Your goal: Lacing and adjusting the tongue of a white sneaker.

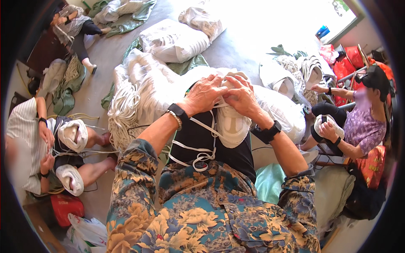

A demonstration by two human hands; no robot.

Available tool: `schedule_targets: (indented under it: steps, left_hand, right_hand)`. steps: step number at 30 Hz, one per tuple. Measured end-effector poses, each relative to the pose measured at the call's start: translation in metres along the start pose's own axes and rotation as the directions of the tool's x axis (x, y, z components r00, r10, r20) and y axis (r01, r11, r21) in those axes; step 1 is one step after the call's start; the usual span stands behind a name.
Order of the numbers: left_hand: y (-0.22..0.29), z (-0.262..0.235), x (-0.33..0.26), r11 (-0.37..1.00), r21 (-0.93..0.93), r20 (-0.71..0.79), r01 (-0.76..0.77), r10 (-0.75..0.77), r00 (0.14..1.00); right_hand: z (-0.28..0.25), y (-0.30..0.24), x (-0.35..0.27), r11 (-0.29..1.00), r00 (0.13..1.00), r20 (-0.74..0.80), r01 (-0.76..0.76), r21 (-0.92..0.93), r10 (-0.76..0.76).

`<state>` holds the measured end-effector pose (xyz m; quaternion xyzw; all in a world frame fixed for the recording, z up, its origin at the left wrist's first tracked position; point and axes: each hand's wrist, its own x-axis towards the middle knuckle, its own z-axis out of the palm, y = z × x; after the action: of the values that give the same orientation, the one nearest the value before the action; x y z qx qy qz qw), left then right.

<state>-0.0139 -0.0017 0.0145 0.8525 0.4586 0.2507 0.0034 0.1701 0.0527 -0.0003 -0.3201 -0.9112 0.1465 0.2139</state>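
A white shoe [233, 125] rests on my lap, its toe pointing toward me. My left hand [206, 93] is closed at the shoe's lacing area, thumb and fingers pinched together on a white shoelace. Against it, from the other side, my right hand [242, 96] bends its fingers onto the same part of the shoe and grips it. A long stretch of the white shoelace [204, 156] trails from the shoe and loops over my dark-clothed thighs. My fingers cover the eyelets, so which hole the lace passes through is hidden.
A bundle of white laces [123, 105] hangs left of my knees. Clear plastic bags of white shoes [173, 40] lie ahead, and another bag [280, 111] sits right. Co-workers sit at left [27, 143], right [365, 114] and far left [76, 25], with white shoes near them.
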Motion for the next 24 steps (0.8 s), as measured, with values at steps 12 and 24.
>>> schedule_targets:
  steps: [12, 24]
  left_hand:
    - [0.001, 0.004, -0.010, 0.985, -0.112, 0.005, 0.128, -0.128, 0.992]
    - [0.032, 0.025, 0.020, 0.842, -0.439, -0.153, 0.313, -0.414, 0.898]
  right_hand:
    - [-0.052, -0.019, 0.005, 0.962, 0.977, 0.032, 0.214, -0.168, -0.211]
    - [-0.063, -0.001, -0.018, 0.975, 0.997, -0.073, 0.026, 0.221, -0.010]
